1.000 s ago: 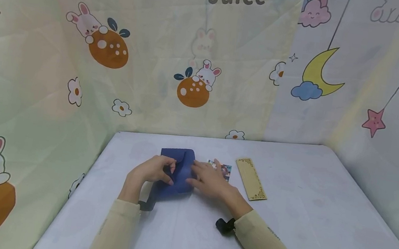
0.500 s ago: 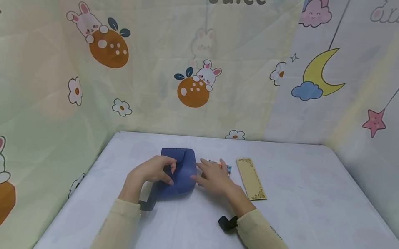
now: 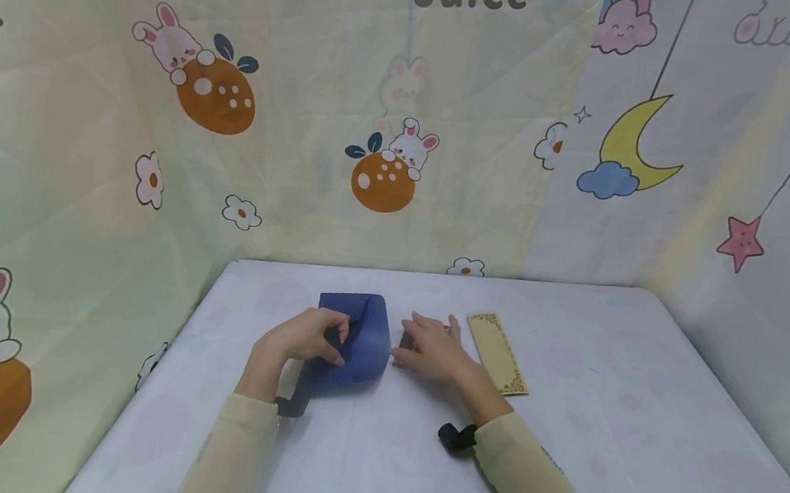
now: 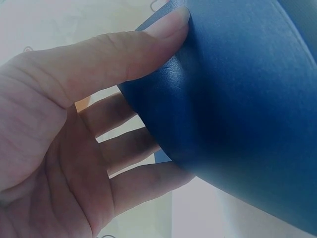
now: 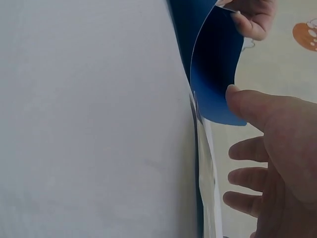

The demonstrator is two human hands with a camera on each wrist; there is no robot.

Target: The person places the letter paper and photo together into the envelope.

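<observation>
A dark blue curved sheet (image 3: 362,340) lies on the white table (image 3: 606,408), its flap bowed up. My left hand (image 3: 322,343) pinches its left part. In the left wrist view the thumb (image 4: 148,44) lies on top of the blue sheet (image 4: 237,99) and the other fingers reach under it. My right hand (image 3: 427,344) rests flat on the table just right of the sheet, fingers relaxed. In the right wrist view its thumb (image 5: 247,101) touches the blue sheet's (image 5: 213,64) curved edge. A thin glossy card edge (image 5: 204,163) lies below the hand; in the head view it is hidden.
A narrow yellow bookmark (image 3: 498,353) with an ornate border lies right of my right hand. Black wrist straps (image 3: 456,436) sit on both beige sleeves. Cartoon-printed cloth walls (image 3: 392,154) close the table at the back and on both sides.
My right hand slid to the right off the blue sheet and now covers the small picture card. My left hand kept its hold and the flap stayed bowed.
</observation>
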